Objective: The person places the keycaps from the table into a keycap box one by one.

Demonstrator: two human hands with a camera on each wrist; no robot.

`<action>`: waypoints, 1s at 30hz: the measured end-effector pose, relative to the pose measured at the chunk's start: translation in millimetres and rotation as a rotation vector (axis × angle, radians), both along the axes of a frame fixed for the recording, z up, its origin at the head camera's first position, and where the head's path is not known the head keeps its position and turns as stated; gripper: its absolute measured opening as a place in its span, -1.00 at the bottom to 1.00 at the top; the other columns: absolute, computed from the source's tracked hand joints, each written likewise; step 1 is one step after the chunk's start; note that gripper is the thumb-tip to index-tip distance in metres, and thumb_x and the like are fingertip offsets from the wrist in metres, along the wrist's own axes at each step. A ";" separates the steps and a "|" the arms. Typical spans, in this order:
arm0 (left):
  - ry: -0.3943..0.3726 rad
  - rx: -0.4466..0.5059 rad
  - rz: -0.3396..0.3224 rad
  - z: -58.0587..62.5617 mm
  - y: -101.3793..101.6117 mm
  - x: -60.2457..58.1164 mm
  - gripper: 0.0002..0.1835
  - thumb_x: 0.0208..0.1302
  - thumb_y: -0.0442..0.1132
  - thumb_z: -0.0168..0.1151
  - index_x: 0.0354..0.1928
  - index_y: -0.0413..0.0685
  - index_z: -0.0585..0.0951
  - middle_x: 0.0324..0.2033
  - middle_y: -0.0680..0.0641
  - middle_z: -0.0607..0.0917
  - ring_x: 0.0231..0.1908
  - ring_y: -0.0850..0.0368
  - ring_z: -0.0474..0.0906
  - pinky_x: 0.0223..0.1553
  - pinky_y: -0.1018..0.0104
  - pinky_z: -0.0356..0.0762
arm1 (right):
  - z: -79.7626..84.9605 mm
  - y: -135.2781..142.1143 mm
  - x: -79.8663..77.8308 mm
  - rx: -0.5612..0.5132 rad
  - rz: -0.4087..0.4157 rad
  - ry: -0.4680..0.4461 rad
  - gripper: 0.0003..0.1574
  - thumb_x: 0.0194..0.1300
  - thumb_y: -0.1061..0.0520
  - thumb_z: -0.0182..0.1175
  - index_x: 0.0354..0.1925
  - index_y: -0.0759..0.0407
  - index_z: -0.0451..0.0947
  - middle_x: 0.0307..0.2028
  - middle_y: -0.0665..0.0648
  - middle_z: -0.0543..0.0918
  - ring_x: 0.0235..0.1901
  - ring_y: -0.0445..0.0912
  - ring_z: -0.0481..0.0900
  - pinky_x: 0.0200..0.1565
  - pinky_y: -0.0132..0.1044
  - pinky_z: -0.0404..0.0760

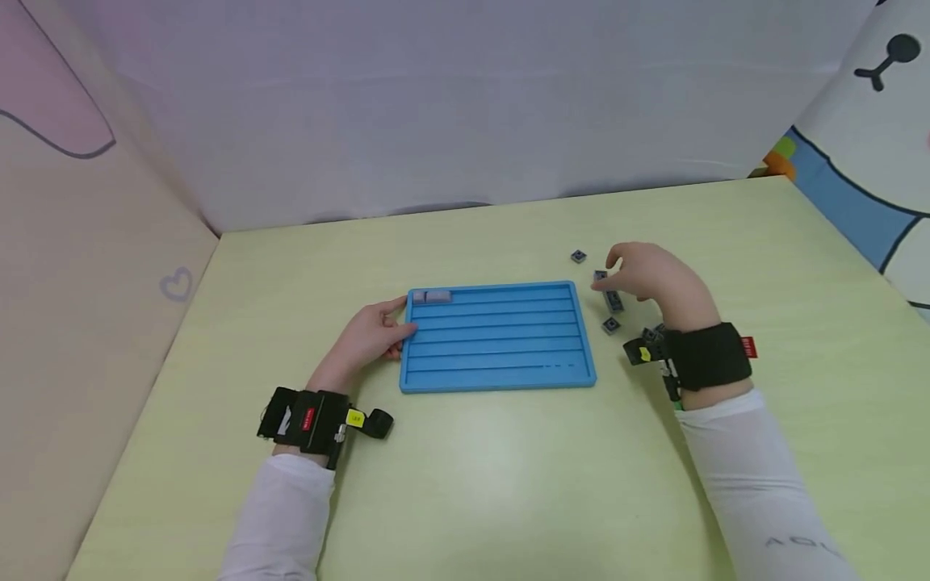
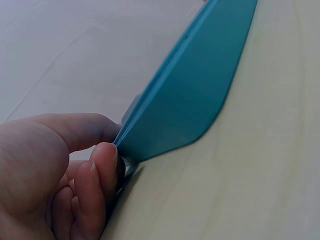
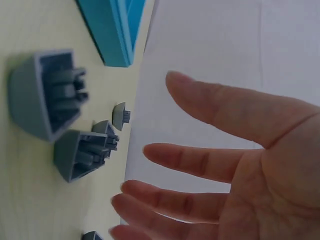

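At its left edge, the blue ridged tray (image 1: 501, 331) is pinched between the thumb and fingers of my left hand (image 1: 366, 332). In the left wrist view, that side of the tray (image 2: 185, 95) shows beside the thumb. Two grey keycaps, one short (image 1: 418, 297) and one longer (image 1: 438, 296), sit in the tray's top left row. My right hand (image 1: 649, 274) hovers over loose grey keycaps right of the tray, fingers spread and holding nothing. In the right wrist view, the nearest keycap (image 3: 25, 100) lies underside up, its stem showing.
One loose keycap (image 1: 578, 256) lies beyond the tray's far right corner, another (image 1: 611, 325) near its right side. More keycaps (image 1: 649, 333) are partly hidden by the right wrist strap. A pale wall cloth (image 1: 465, 113) borders the table's (image 1: 494, 484) far edge.
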State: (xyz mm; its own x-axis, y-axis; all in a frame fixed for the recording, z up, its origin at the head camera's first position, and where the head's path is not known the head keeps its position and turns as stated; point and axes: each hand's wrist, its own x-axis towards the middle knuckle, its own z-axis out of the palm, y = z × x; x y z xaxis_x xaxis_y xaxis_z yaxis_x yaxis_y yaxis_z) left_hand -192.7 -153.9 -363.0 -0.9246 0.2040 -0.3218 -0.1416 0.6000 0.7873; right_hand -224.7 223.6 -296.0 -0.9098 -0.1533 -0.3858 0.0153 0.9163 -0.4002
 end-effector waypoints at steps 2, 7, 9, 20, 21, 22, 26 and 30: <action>-0.007 0.008 0.000 -0.3 0.2 0.5 -0.32 0.32 -0.12 0.15 0.45 0.10 0.16 -0.75 0.07 0.47 -0.66 0.20 0.55 -0.51 0.43 0.51 | -2.8 -0.3 -0.5 0.021 0.015 -0.032 -0.37 0.25 -0.02 0.21 0.09 0.39 0.32 0.00 0.39 0.46 -0.32 0.15 0.53 -0.31 -0.09 0.55; 0.003 0.001 0.009 -0.3 -0.3 1.9 -0.31 0.32 -0.15 0.15 0.45 0.03 0.16 -0.77 0.07 0.41 -0.70 0.23 0.50 -0.55 0.45 0.47 | -9.2 -0.7 -2.5 0.026 0.037 -0.096 -0.39 0.24 0.02 0.24 0.09 0.35 0.30 0.02 0.38 0.43 -0.26 0.15 0.50 -0.31 -0.11 0.58; 0.006 -0.004 0.012 0.2 -0.5 2.2 -0.30 0.32 -0.15 0.16 0.45 0.02 0.15 -0.78 0.07 0.38 -0.71 0.23 0.48 -0.57 0.45 0.45 | -11.3 -0.2 -3.4 0.017 0.033 -0.107 -0.39 0.24 0.03 0.24 0.10 0.34 0.29 0.05 0.38 0.41 -0.25 0.16 0.52 -0.30 -0.10 0.59; -0.001 -0.011 0.019 -0.5 -0.7 1.0 -0.30 0.33 -0.14 0.16 0.45 0.01 0.14 -0.74 0.07 0.39 -0.70 0.23 0.46 -0.56 0.44 0.45 | -14.4 -1.5 -6.3 -0.002 0.018 -0.100 -0.35 0.24 0.08 0.24 0.13 0.39 0.22 0.07 0.44 0.39 -0.28 0.16 0.59 -0.22 -0.06 0.57; -0.006 -0.008 0.021 -0.6 -0.3 1.2 -0.30 0.32 -0.13 0.16 0.45 0.03 0.14 -0.75 0.07 0.37 -0.70 0.22 0.47 -0.56 0.44 0.46 | -14.7 -1.6 -6.3 0.001 0.018 -0.099 -0.35 0.24 0.09 0.24 0.13 0.40 0.22 0.07 0.44 0.39 -0.28 0.15 0.59 -0.23 -0.07 0.56; -0.008 -0.006 0.021 -0.9 0.3 1.3 -0.30 0.32 -0.13 0.16 0.45 0.05 0.15 -0.76 0.07 0.37 -0.70 0.22 0.48 -0.56 0.45 0.46 | -15.4 -1.4 -6.3 0.006 0.018 -0.096 -0.35 0.24 0.09 0.24 0.13 0.40 0.23 0.05 0.44 0.40 -0.29 0.14 0.59 -0.23 -0.08 0.55; -0.013 0.001 0.016 -0.9 2.4 2.3 -0.30 0.32 -0.13 0.15 0.45 0.05 0.15 -0.78 0.07 0.37 -0.69 0.21 0.50 -0.56 0.45 0.47 | -20.0 -0.4 -6.4 0.027 0.020 -0.084 -0.46 0.24 0.09 0.23 0.02 0.41 0.30 -0.08 0.38 0.46 -0.35 0.08 0.56 -0.30 -0.15 0.50; -0.015 -0.002 0.013 -0.3 3.2 2.7 -0.30 0.32 -0.14 0.15 0.45 0.03 0.15 -0.77 0.07 0.36 -0.70 0.21 0.49 -0.55 0.45 0.46 | -22.5 -0.2 -6.3 0.033 0.015 -0.080 -0.57 0.24 0.10 0.22 -0.10 0.39 0.34 -0.22 0.29 0.47 -0.39 0.04 0.51 -0.34 -0.21 0.45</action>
State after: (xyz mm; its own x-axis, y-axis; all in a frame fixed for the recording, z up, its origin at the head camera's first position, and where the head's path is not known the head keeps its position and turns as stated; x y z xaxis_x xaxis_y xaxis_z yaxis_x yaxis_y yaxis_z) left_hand -190.0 -150.6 -363.3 -0.9222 0.1908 -0.3365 -0.1618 0.5999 0.7835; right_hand -231.1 223.4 -318.5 -0.8733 -0.1528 -0.4626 0.0320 0.9294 -0.3676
